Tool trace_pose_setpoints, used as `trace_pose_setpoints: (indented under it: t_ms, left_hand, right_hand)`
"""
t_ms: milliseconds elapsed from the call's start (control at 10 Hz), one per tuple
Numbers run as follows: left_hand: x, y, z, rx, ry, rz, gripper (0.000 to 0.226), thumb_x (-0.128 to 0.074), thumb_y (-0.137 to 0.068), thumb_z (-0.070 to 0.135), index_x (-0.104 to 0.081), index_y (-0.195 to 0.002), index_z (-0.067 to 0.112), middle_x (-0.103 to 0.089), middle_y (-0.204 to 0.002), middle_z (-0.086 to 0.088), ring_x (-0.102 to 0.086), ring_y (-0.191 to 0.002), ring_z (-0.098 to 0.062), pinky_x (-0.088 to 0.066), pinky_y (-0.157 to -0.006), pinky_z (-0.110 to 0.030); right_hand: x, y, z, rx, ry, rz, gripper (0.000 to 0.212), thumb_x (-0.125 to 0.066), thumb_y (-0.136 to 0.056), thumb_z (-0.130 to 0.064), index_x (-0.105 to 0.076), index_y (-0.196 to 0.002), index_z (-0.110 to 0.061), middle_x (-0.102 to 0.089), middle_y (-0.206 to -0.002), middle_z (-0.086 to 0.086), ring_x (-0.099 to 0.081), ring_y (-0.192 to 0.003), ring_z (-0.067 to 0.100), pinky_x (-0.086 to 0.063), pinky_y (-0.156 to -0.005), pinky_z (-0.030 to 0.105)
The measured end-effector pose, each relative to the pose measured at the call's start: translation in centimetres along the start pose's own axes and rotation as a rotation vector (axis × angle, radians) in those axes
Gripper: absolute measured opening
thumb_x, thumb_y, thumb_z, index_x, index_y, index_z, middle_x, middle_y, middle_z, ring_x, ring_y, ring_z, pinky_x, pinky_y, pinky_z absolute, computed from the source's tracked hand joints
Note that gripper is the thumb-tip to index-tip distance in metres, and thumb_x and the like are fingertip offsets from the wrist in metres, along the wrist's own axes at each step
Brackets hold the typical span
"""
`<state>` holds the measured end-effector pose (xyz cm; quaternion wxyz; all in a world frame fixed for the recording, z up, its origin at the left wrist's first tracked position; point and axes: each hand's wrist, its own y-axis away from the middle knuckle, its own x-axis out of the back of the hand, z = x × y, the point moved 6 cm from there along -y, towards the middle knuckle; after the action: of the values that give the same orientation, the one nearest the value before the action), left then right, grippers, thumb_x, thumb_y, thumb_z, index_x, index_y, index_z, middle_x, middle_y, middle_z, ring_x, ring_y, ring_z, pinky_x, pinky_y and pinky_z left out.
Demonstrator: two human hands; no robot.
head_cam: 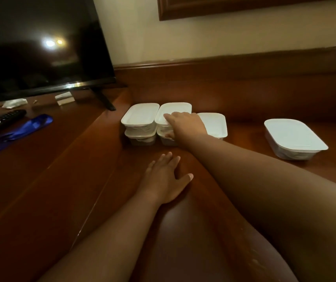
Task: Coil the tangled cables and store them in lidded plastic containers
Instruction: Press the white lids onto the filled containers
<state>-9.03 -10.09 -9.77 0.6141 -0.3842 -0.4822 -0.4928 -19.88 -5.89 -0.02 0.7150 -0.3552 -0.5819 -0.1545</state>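
Observation:
Several white lidded plastic containers stand on the wooden desk. Two stacks of two sit side by side: the left stack (140, 119) and the right stack (175, 111). A single container (216, 124) stands just right of them, and another one (294, 137) sits apart at the far right. My right hand (185, 125) reaches over the right stack, fingers on its top lid and thumb at the lower container's front. My left hand (165, 178) lies flat and open on the desk in front of the stacks. No loose cable shows.
A black TV (41, 43) stands at the left on a raised wooden ledge, with a remote (0, 123), a blue packet (18, 133) and small white items (64, 98) in front of it. A wooden wall rail (234, 66) runs behind the desk.

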Motion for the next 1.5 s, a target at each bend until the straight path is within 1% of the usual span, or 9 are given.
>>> trace_pose_setpoints:
  t_ms: [200,400,600,700,800,1000,1200,1400,1500]
  left_hand:
    - [0.6,0.2,0.2,0.014,0.0,0.02,0.078,-0.039,-0.09,0.073,-0.023,-0.155,0.034,-0.011,-0.166,0.007,-0.005,-0.153,-0.012,-0.007,-0.124,-0.04]
    - [0.8,0.4,0.9,0.051,-0.03,0.002,0.076,-0.039,-0.091,0.072,-0.022,-0.156,0.035,-0.012,-0.166,0.006,-0.009,-0.152,-0.014,-0.011,-0.123,-0.042]
    - [0.9,0.5,1.3,0.069,-0.024,0.011,0.073,-0.042,-0.092,0.069,-0.024,-0.155,0.035,-0.014,-0.165,0.005,-0.011,-0.152,-0.015,-0.012,-0.122,-0.043]
    - [0.9,0.5,1.2,0.064,-0.016,0.021,0.073,-0.044,-0.092,0.068,-0.027,-0.154,0.035,-0.016,-0.165,0.005,-0.013,-0.152,-0.015,-0.013,-0.122,-0.042]
    - [0.9,0.5,1.1,0.064,-0.01,0.025,0.072,-0.045,-0.092,0.068,-0.028,-0.154,0.035,-0.017,-0.165,0.006,-0.013,-0.152,-0.015,-0.013,-0.121,-0.042]
    - [0.9,0.4,1.1,0.062,0.001,0.031,0.072,-0.044,-0.091,0.069,-0.029,-0.153,0.035,-0.018,-0.165,0.007,-0.014,-0.152,-0.015,-0.014,-0.121,-0.043]
    - [0.7,0.4,0.9,0.059,0.004,0.038,0.072,-0.044,-0.091,0.069,-0.029,-0.153,0.035,-0.019,-0.165,0.006,-0.014,-0.152,-0.015,-0.014,-0.121,-0.043]
    - [0.7,0.3,0.7,0.046,0.009,0.04,0.073,-0.044,-0.091,0.07,-0.028,-0.153,0.035,-0.017,-0.165,0.007,-0.012,-0.152,-0.014,-0.012,-0.121,-0.041]
    - [0.7,0.2,0.7,0.043,0.01,0.04,0.074,-0.043,-0.09,0.07,-0.027,-0.153,0.036,-0.016,-0.165,0.007,-0.012,-0.152,-0.014,-0.011,-0.122,-0.041]
  right_hand:
    - [1.5,5.2,4.9,-0.138,-0.198,0.006,0.067,-0.066,-0.09,-0.043,-0.038,-0.147,-0.02,-0.047,-0.146,0.005,-0.049,-0.13,0.027,-0.043,-0.106,0.041]
    - [2.0,13.0,14.2,-0.378,-0.049,-0.057,0.066,-0.064,-0.091,-0.048,-0.038,-0.145,-0.018,-0.047,-0.144,0.007,-0.046,-0.131,0.029,-0.04,-0.108,0.044]
    - [0.6,19.3,21.3,-0.517,0.203,-0.224,0.095,-0.059,-0.081,-0.069,-0.021,-0.151,-0.018,-0.026,-0.157,0.014,-0.019,-0.147,0.034,-0.021,-0.117,0.05]
    - [0.1,20.4,22.6,-0.482,0.192,-0.299,0.079,-0.054,-0.091,-0.056,-0.018,-0.154,-0.024,-0.024,-0.159,0.012,-0.02,-0.147,0.032,-0.022,-0.117,0.049]
    - [0.1,20.6,22.8,-0.425,0.239,-0.295,0.063,-0.049,-0.098,-0.036,-0.02,-0.154,-0.027,-0.036,-0.153,0.009,-0.04,-0.137,0.03,-0.036,-0.108,0.045]
    - [0.8,19.8,21.0,-0.372,0.228,-0.154,0.048,-0.046,-0.099,-0.022,-0.04,-0.146,-0.03,-0.055,-0.136,0.004,-0.056,-0.117,0.031,-0.042,-0.085,0.037]
    - [2.2,18.0,19.8,-0.416,0.037,0.174,0.021,-0.053,-0.095,-0.019,-0.072,-0.101,-0.015,-0.07,-0.101,0.007,-0.063,-0.09,0.031,-0.042,-0.069,0.034]
    - [4.4,15.1,16.4,-0.44,-0.127,0.35,0.017,-0.054,-0.095,-0.014,-0.068,-0.103,-0.012,-0.068,-0.101,0.008,-0.062,-0.086,0.03,-0.045,-0.07,0.038]
    - [4.4,12.8,14.0,-0.332,-0.057,0.358,0.015,-0.054,-0.094,-0.012,-0.067,-0.101,-0.01,-0.066,-0.104,0.009,-0.059,-0.089,0.033,-0.034,-0.068,0.036]
